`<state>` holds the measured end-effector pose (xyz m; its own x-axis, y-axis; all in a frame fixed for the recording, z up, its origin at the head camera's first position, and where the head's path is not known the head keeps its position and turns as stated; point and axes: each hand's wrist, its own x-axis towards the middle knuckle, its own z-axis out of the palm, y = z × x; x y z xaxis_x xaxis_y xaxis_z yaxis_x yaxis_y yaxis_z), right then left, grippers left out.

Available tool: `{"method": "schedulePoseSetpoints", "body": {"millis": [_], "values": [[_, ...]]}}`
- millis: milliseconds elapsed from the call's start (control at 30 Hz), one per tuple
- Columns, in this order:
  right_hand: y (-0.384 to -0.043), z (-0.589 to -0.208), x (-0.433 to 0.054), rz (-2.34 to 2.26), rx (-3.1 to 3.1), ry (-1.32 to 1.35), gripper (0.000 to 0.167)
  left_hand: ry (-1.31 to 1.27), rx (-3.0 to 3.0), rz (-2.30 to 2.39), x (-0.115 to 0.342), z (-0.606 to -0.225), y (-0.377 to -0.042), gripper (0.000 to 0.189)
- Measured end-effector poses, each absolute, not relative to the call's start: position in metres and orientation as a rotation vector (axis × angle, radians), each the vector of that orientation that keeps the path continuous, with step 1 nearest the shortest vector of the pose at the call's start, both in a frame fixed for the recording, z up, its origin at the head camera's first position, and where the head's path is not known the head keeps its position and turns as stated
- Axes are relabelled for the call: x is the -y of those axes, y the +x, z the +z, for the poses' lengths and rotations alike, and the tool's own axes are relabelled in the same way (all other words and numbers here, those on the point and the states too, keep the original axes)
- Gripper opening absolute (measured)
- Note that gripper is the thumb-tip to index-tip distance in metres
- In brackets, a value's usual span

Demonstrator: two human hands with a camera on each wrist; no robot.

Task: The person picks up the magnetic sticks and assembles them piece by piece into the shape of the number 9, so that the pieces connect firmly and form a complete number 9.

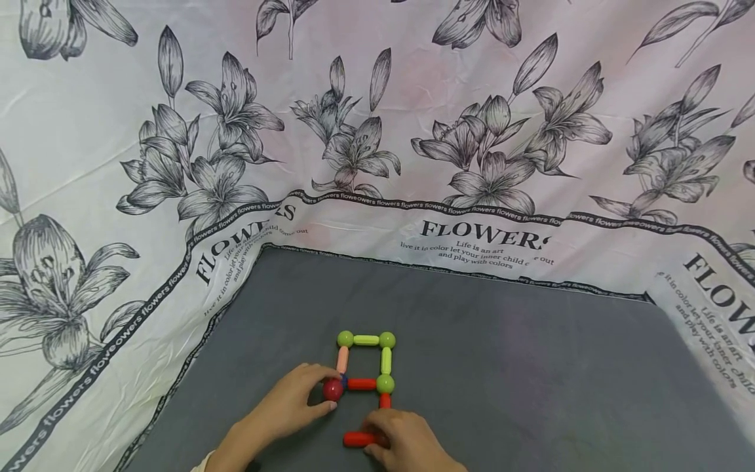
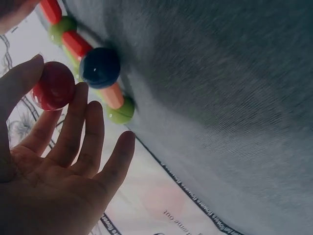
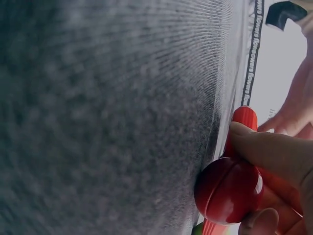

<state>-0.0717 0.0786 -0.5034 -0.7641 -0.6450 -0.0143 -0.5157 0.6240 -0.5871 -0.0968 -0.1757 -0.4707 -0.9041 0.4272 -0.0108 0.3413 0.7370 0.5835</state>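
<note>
My left hand [image 1: 291, 396] holds a dark red ball [image 2: 55, 87] between thumb and fingertips, close beside the dark blue ball [image 2: 100, 67] at the near left corner of a square of rods and balls. At the near end, my right hand [image 1: 407, 436] pinches a red rod [image 1: 356, 439], its thumb along the side. That rod meets a second red ball [image 3: 229, 191], which my right hand hides in the head view. Another red rod [image 1: 385, 400] runs from there up to the near right green ball [image 1: 385, 384].
The square has a far green rod [image 1: 366, 340], a right green rod [image 1: 386, 360], a pink rod [image 1: 343, 360] and a near red rod [image 1: 362, 384]. Green balls sit at its far corners. A flower-printed cloth [image 1: 366, 223] borders the grey surface [image 1: 531, 367].
</note>
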Motion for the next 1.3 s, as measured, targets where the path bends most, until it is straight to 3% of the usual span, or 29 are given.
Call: {"method": "schedulePoseSetpoints", "body": {"millis": [533,1300], "values": [[-0.076,-0.505,-0.083,-0.886,-2.660,-0.882,0.019,0.617,-2.651,0.880,0.172,-0.488,-0.077,0.037],[-0.077,-0.502,-0.081,-0.853,-2.661,-0.900,0.017,0.646,-2.543,0.895,0.172,-0.487,-0.085,0.033]]}}
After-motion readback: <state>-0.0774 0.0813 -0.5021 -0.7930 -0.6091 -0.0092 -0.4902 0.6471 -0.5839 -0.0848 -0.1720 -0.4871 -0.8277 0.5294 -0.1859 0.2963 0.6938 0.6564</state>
